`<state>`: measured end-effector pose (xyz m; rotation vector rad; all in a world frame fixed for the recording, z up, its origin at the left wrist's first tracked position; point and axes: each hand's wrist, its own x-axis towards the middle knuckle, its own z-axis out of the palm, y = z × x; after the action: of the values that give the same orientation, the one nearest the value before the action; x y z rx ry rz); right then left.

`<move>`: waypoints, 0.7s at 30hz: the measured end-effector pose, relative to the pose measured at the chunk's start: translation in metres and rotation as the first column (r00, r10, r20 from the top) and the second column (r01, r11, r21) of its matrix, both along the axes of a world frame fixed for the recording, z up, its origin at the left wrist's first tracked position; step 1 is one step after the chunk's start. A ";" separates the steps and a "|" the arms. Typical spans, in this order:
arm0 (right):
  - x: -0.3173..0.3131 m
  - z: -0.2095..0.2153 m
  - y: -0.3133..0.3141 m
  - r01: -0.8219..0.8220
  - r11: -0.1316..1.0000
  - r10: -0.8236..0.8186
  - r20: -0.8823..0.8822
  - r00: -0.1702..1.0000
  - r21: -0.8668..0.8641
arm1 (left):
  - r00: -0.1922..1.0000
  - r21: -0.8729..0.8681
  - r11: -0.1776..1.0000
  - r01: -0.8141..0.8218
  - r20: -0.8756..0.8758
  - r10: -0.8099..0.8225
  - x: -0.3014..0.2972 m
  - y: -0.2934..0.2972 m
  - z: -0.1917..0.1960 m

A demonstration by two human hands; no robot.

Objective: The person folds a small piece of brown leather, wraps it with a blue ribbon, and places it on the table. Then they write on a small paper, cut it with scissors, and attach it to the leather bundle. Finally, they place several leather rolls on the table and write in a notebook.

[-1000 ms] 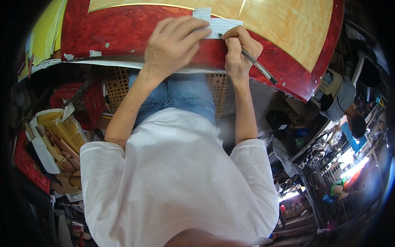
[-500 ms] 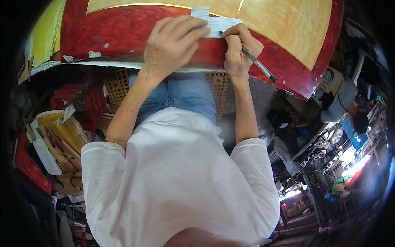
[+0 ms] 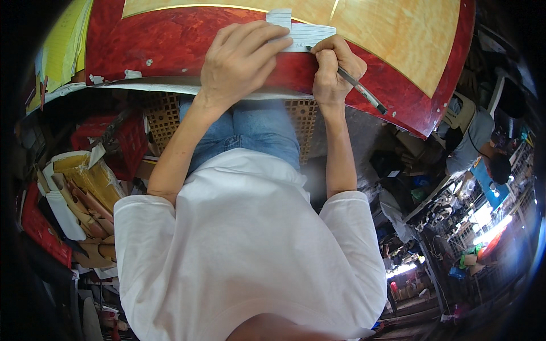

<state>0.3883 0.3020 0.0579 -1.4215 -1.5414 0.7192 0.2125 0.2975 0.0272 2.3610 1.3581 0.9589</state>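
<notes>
Nearest the camera is the person's white T-shirt (image 3: 250, 250), with blue jeans (image 3: 259, 128) showing beyond it and two bare forearms reaching up to the tabletop (image 3: 170, 45), a glossy red slab with a pale wood-coloured panel set in its far part. One pen (image 3: 359, 88) sits in the right hand (image 3: 331, 68), whose fingers are closed around its upper end; it is slim and dark with a lighter grey section, its long axis slanting from upper left to lower right, the writing tip pointing up and left onto the paper and the free end jutting down and right past the tabletop edge. One slip of lined white paper (image 3: 304, 31) lies on the red surface where it meets the pale panel, its long side running left to right, faint writing near the pen tip. The left hand (image 3: 242, 57) lies spread flat with its fingertips pressing on the paper's left part, the two hands close together but not touching.
</notes>
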 end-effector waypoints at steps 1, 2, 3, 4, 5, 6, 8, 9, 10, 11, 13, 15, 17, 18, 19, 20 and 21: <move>0.000 0.000 0.000 0.000 1.000 0.000 -0.011 1.000 0.011 | 1.000 0.002 1.000 0.000 0.001 0.000 0.000 0.000 0.000; 0.000 -0.001 0.001 0.000 1.000 0.000 -0.021 1.000 0.021 | 1.000 0.003 1.000 0.000 0.001 0.000 0.000 0.000 0.000; 0.000 -0.001 0.001 -0.007 1.000 0.008 -0.012 1.000 0.022 | 1.000 0.002 1.000 -0.001 0.003 0.001 0.000 0.000 -0.001; 0.000 -0.001 0.001 -0.015 1.000 0.015 -0.001 1.000 0.022 | 1.000 0.026 1.000 0.005 0.003 -0.005 0.000 0.001 -0.001; 0.000 -0.001 0.001 -0.023 0.999 0.023 0.008 1.000 0.025 | 1.000 0.048 0.999 0.010 0.005 -0.010 0.000 0.002 -0.002; 0.000 -0.001 0.001 -0.007 1.000 0.007 0.005 1.000 0.020 | 1.000 0.064 0.998 0.012 0.014 -0.013 0.000 0.003 -0.002; -0.001 0.000 0.000 0.025 1.000 -0.025 -0.003 1.000 0.016 | 1.000 0.070 0.997 0.011 -0.001 -0.011 0.000 0.003 -0.002; -0.002 0.000 0.000 0.016 1.000 -0.016 0.007 1.000 0.015 | 1.000 0.074 0.997 0.009 0.004 -0.010 0.000 0.003 -0.001; -0.001 0.000 0.000 0.008 1.000 -0.008 0.018 1.000 0.014 | 1.000 0.069 0.997 0.015 -0.025 -0.013 0.001 0.003 0.000; -0.001 0.000 0.000 0.003 1.000 -0.003 0.038 0.999 0.009 | 0.999 0.070 0.997 0.020 -0.046 -0.016 0.001 0.002 0.001; 0.002 0.000 0.001 0.014 1.000 -0.014 0.019 1.000 0.008 | 0.997 0.066 0.998 0.025 -0.075 -0.020 0.000 0.002 0.003; 0.008 0.001 0.004 0.024 1.000 -0.024 0.041 0.999 0.019 | 0.996 0.052 0.998 0.024 -0.085 -0.020 0.001 0.002 0.004; 0.015 0.001 0.007 -0.031 1.000 0.031 -0.016 0.999 0.001 | 0.995 0.016 1.000 0.016 -0.096 -0.014 0.001 0.001 0.004; 0.017 0.001 0.008 -0.065 0.998 0.065 -0.050 0.997 0.005 | 0.995 -0.004 1.000 0.015 -0.097 -0.015 0.001 0.000 0.004; 0.018 0.000 0.008 -0.064 0.998 0.063 -0.039 0.997 -0.010 | 0.995 -0.005 1.000 0.016 -0.099 -0.016 0.002 -0.001 0.004; 0.019 0.000 0.008 -0.060 0.998 0.059 -0.031 0.998 -0.016 | 0.995 -0.002 1.000 0.014 -0.099 -0.014 0.002 -0.001 0.003; 0.018 0.000 0.008 -0.058 0.998 0.057 -0.024 0.998 -0.020 | 0.995 0.008 1.000 0.011 -0.097 -0.010 0.002 0.000 0.003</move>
<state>0.4067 0.3096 0.0575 -1.3839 -1.5663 0.7861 0.2145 0.2975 0.0299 2.4476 1.3766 0.8590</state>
